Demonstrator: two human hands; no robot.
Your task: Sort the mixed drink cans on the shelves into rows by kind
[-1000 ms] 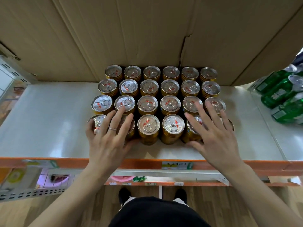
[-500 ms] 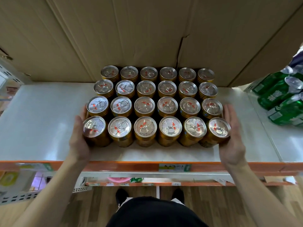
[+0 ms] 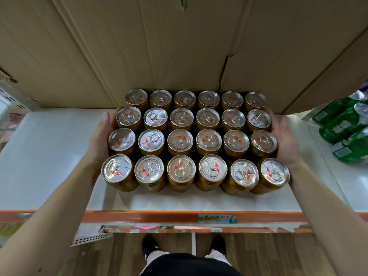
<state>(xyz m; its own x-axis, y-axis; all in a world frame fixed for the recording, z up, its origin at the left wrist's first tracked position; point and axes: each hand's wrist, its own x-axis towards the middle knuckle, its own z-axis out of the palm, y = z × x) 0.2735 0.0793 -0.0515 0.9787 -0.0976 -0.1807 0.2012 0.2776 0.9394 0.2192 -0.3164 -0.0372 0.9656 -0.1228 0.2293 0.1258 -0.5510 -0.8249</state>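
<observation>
Several gold drink cans (image 3: 180, 173) with silver pull-tab lids stand upright in a tight block of straight rows on the white shelf (image 3: 49, 152). My left hand (image 3: 100, 136) lies flat against the block's left side, fingers straight, beside the second and third rows. My right hand (image 3: 284, 139) presses flat against the right side in the same way. Both palms face inward and touch the outer cans. The back row stands against the cardboard.
A large cardboard box (image 3: 179, 46) fills the space behind and above the cans. Green bottles (image 3: 344, 128) lie on the shelf at the right. The orange shelf edge (image 3: 159, 217) with a price tag runs along the front. My feet stand on a wooden floor below.
My hands came off the front cans' tops, went to the block's two sides, then slid further back along them. The front-right cans now stand straighter in line.
</observation>
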